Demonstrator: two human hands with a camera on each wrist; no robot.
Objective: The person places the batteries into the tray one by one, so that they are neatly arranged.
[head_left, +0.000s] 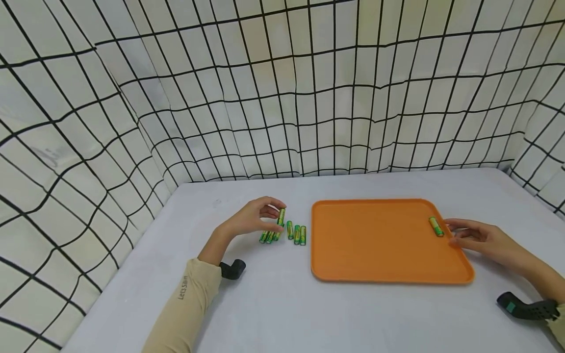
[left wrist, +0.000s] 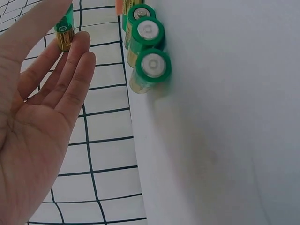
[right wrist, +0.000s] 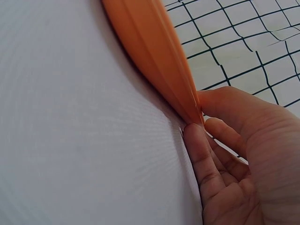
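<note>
In the head view my left hand (head_left: 251, 217) pinches a green and gold battery (head_left: 281, 215) between thumb and fingertips, held upright above other batteries. In the left wrist view part of this battery (left wrist: 65, 33) shows behind the thumb. Several matching batteries (head_left: 296, 234) lie side by side on the white table, beneath and to the right of that hand. An orange tray (head_left: 379, 245) lies right of them, with one battery (head_left: 436, 226) near its right edge. At that edge my right hand (head_left: 485, 242) grips the rim (right wrist: 159, 51), thumb and fingers on either side.
A white cloth covers the table (head_left: 353, 314). Behind it and at both sides rise white walls with a black grid net (head_left: 309, 98). Black wrist devices (head_left: 233, 269) sit on both forearms.
</note>
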